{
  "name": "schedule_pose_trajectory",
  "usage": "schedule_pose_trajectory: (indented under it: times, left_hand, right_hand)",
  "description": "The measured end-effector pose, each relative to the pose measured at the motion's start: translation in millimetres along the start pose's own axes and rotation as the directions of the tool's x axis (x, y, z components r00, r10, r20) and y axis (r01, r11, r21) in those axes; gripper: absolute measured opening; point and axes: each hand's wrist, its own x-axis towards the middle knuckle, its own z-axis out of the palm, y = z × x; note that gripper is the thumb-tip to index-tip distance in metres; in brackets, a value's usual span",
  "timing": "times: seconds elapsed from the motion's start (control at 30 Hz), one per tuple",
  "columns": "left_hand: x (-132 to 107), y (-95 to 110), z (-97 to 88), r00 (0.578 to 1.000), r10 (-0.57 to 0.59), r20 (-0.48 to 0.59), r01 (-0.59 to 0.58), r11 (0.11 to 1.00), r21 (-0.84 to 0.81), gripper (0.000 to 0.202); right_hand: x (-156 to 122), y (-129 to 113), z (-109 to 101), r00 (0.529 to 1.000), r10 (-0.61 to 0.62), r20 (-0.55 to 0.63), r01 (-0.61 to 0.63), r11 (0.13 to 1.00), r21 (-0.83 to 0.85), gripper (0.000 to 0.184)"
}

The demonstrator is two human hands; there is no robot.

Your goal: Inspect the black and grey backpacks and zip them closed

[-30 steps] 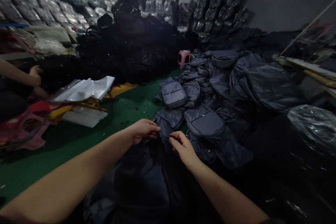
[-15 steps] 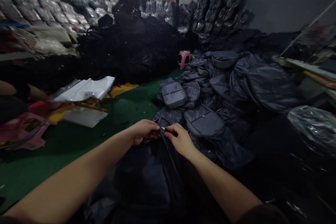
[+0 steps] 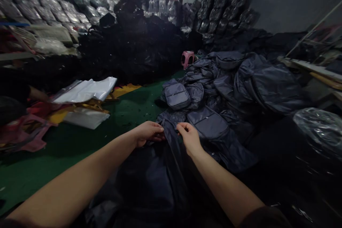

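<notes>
A dark fabric bag (image 3: 149, 181) lies in front of me, low in the view, its shape partly lost in shadow. My left hand (image 3: 150, 133) pinches the upper edge of its cloth between thumb and fingers. Just to the right, my right hand (image 3: 188, 135) is closed, thumb against forefinger, beside a raised fold of the same bag. What those fingertips hold, if anything, is too small to make out. Beyond the right hand lies a dark grey bag with a zipped front pocket (image 3: 208, 123).
A heap of dark grey bags (image 3: 227, 74) spreads to the right. White plastic sheets (image 3: 88, 91) lie on the left, near a pink stool (image 3: 33, 131) and another person's arm (image 3: 39, 94). Behind rise a black pile (image 3: 133, 46) and plastic-wrapped packs (image 3: 53, 10). The floor (image 3: 133, 108) is green.
My right hand has moved a little to the right, away from my left hand. The small pale glint between the fingertips no longer shows. My left hand keeps its place.
</notes>
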Motion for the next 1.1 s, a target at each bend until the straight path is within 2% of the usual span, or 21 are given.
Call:
schedule_pose_trajectory:
  times: [0.13,0.27,0.33,0.4,0.5,0.57,0.63,0.7,0.8,0.87,0.93,0.97,1.0,1.03,1.1]
  left_hand:
    - [2,-1,-0.1,1.0,0.007,0.001,-0.007,1.0,0.005,0.019]
    - [2,-1,-0.6,1.0,0.012,0.0,-0.012,1.0,0.01,0.02]
    - [2,0,-0.5,1.0,0.015,-0.001,-0.015,1.0,0.015,0.021]
    - [1,1,0.0,1.0,0.018,-0.004,-0.018,1.0,0.023,0.021]
    - [0,2,1.6,0.999,0.034,-0.014,-0.034,0.998,0.047,0.02]
    - [0,2,3.1,0.998,0.059,-0.024,-0.057,0.995,0.078,0.018]
    - [1,1,4.5,0.995,0.092,-0.045,-0.086,0.988,0.128,0.017]
    - [3,0,5.4,0.985,0.145,-0.095,-0.125,0.972,0.198,0.014]
    - [3,2,5.8,0.936,0.3,-0.185,-0.23,0.918,0.324,0.019]
    - [2,5,6.1,0.871,0.462,-0.168,-0.349,0.821,0.451,0.027]
    - [1,8,6.7,0.789,0.615,-0.012,-0.47,0.615,0.633,0.029]
    - [0,10,7.0,0.757,0.647,0.091,-0.507,0.494,0.707,0.029]
    - [0,11,6.9,0.74,0.649,0.179,-0.523,0.387,0.759,0.029]
    - [0,13,6.5,0.74,0.631,0.233,-0.52,0.317,0.793,0.029]
    - [1,16,4.2,0.767,0.59,0.25,-0.49,0.289,0.822,0.028]
  right_hand:
    - [6,6,-2,0.991,0.126,-0.034,-0.122,0.989,0.084,0.038]
    - [6,6,-3,0.979,0.195,-0.053,-0.186,0.973,0.134,0.043]
    - [2,2,-2,0.978,0.205,-0.031,-0.199,0.97,0.137,0.042]
    - [-3,-6,0,0.977,0.21,0.039,-0.214,0.969,0.122,0.039]
    - [-11,-17,6,0.965,0.153,0.213,-0.163,0.986,0.031,0.035]
    - [-11,-21,11,0.961,0.05,0.273,-0.029,0.996,-0.083,0.033]
    - [-7,-22,17,0.96,-0.042,0.276,0.097,0.977,-0.191,0.027]
    - [-1,-21,20,0.965,-0.04,0.258,0.097,0.973,-0.212,0.02]
    - [4,-19,22,0.96,0.065,0.272,-0.028,0.99,-0.138,0.02]
    - [3,-17,20,0.947,0.129,0.293,-0.107,0.99,-0.09,0.024]
    - [2,-15,18,0.935,0.18,0.304,-0.177,0.983,-0.039,0.028]
    - [1,-14,17,0.932,0.197,0.306,-0.203,0.979,-0.014,0.03]
    - [0,-12,16,0.93,0.208,0.304,-0.221,0.975,0.009,0.031]
    - [0,-11,15,0.929,0.214,0.301,-0.234,0.972,0.03,0.033]
    - [-1,-8,15,0.931,0.219,0.293,-0.247,0.967,0.064,0.035]
